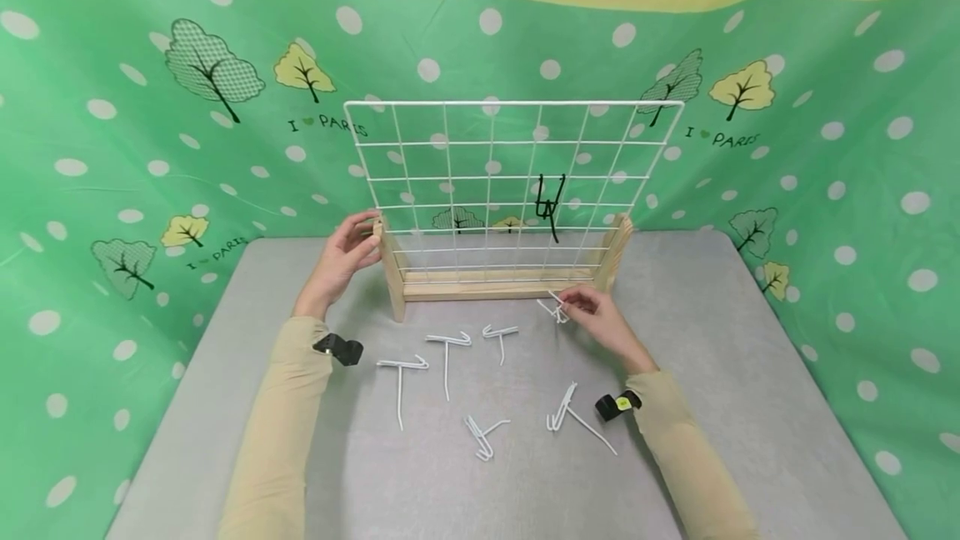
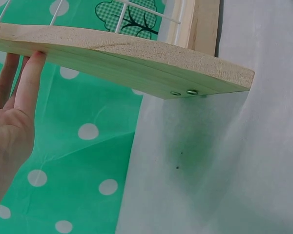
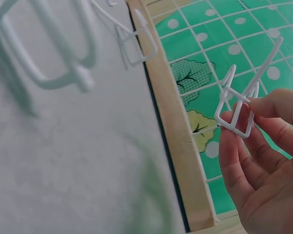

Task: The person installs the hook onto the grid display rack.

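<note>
My right hand (image 1: 596, 315) pinches a white wire hook (image 3: 239, 109) between thumb and fingers, in front of the wooden base and near its right end. In the right wrist view the hook's prong points up, away from the fingers. With straight fingers, my left hand (image 1: 341, 261) touches the outer face of the left wooden side post (image 2: 112, 58). The two posts and base carry an upright white wire grid (image 1: 491, 142). On that grid, right of its middle, hangs a black hook (image 1: 549, 205).
Several loose white hooks lie on the grey table, among them a left one (image 1: 401, 367), a front one (image 1: 480, 438) and one near the right wrist (image 1: 564, 411). A green dotted cloth (image 1: 427, 32) surrounds the table's back and sides.
</note>
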`<state>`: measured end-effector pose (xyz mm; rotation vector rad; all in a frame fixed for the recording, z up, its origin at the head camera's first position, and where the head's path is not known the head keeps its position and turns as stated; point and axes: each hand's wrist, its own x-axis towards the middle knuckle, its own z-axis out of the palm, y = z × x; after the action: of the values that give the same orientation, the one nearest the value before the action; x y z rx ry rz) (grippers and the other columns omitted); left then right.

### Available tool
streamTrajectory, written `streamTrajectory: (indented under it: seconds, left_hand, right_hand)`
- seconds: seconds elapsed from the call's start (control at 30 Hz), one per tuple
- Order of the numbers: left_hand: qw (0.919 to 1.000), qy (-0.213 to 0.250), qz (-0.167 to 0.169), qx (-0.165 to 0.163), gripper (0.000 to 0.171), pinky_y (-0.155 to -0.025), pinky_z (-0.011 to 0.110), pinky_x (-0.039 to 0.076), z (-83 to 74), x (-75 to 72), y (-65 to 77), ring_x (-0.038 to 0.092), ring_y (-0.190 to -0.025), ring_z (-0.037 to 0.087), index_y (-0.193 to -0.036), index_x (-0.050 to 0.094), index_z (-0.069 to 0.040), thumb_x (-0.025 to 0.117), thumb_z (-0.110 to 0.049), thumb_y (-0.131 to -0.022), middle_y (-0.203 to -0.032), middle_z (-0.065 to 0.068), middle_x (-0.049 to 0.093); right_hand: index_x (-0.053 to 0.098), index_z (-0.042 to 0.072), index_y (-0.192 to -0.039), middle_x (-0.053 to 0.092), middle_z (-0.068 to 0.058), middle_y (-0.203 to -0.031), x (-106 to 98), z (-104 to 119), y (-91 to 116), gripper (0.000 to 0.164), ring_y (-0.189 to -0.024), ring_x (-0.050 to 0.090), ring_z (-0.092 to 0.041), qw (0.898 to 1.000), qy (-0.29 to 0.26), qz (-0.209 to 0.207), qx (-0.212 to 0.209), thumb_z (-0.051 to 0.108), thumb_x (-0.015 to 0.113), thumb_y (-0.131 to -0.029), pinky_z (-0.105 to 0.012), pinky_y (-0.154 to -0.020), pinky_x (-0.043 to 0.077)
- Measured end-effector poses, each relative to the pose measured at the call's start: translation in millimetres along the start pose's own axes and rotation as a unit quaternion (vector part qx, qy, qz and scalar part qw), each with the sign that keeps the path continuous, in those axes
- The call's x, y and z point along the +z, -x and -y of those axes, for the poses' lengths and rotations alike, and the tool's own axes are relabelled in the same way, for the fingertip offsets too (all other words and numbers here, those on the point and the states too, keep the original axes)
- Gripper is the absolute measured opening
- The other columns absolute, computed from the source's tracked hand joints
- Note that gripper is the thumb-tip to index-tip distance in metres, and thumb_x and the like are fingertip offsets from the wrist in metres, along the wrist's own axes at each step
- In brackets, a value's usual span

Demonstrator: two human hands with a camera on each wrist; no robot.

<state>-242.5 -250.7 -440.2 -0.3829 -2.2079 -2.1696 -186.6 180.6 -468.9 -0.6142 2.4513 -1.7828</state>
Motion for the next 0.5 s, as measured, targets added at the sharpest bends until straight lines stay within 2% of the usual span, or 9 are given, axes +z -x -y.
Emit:
streamTrajectory:
  seconds: [0.27, 0.4, 0.5]
  left_hand:
    - [1.0000, -0.002, 0.002, -0.002, 0.039, -0.086, 0.027, 0.053, -1.1, 0.0, -0.7, 0.051, -0.114, 0.018, -0.137, 0.050, -0.018, 0.056, -0.013, -0.099, -0.128, 0.010, 0.047]
    - [1.0000, -0.003, 0.002, -0.001, 0.039, -0.086, 0.027, 0.053, -0.9, -0.3, -0.3, 0.051, -0.113, 0.018, -0.138, 0.049, -0.016, 0.055, -0.011, -0.100, -0.128, 0.010, 0.047]
    - [1.0000, -0.002, 0.002, -0.001, 0.039, -0.086, 0.027, 0.053, -1.2, -0.1, -0.2, 0.051, -0.113, 0.018, -0.138, 0.048, -0.015, 0.055, -0.011, -0.100, -0.128, 0.009, 0.047]
  right_hand:
    - [0.056, -0.023, -0.102, 0.059, -0.037, -0.092, -4, 9, -2, 0.017, -0.080, 0.061, -0.028, 1.000, -0.002, -0.017, -0.014, -0.017, 0.056, -0.087, -0.015, -0.071, 0.049]
    - [0.057, -0.023, -0.102, 0.059, -0.036, -0.091, -7, 12, -2, 0.016, -0.079, 0.060, -0.023, 0.999, 0.006, -0.026, -0.019, -0.017, 0.056, -0.087, -0.014, -0.070, 0.048]
    - [0.058, -0.022, -0.102, 0.060, -0.036, -0.090, -10, 14, -2, 0.016, -0.078, 0.060, -0.026, 0.999, 0.009, -0.035, -0.018, -0.017, 0.056, -0.087, -0.015, -0.068, 0.048]
